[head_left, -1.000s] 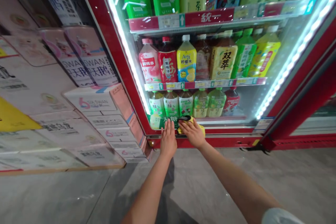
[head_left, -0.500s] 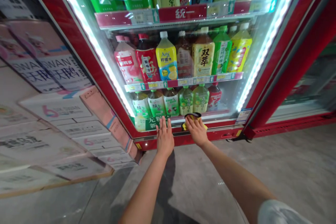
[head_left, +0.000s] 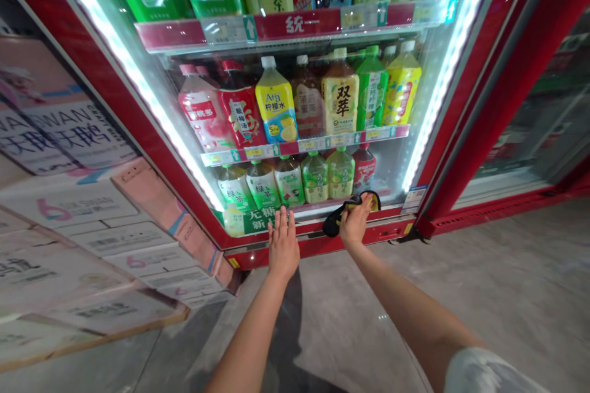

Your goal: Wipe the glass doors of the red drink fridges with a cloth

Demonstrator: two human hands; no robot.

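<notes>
My left hand (head_left: 283,250) lies flat with fingers stretched out at the lower edge of the cooler's glass door (head_left: 391,163), beside a green sticker (head_left: 258,220). To its right, my right hand (head_left: 354,225) grips a black-and-yellow cloth (head_left: 332,223) against the bottom of the glass. The cloth is bunched, its black parts sticking out on both sides of the fingers. Behind the glass, a bottom row of green tea bottles (head_left: 262,187) stands just above my hands.
Stacked cartons (head_left: 115,245) stand close on the left. A red door frame (head_left: 304,253) runs below the glass, over a grey tiled floor (head_left: 483,295). Another red cooler (head_left: 498,202) is on the right. Bottled drinks (head_left: 276,104) fill the lit shelves.
My right hand has moved right along the bottom of the glass, and its fingers have gathered the cloth into a bunch. My left hand stays flat near the green sticker. The view has shifted slightly.
</notes>
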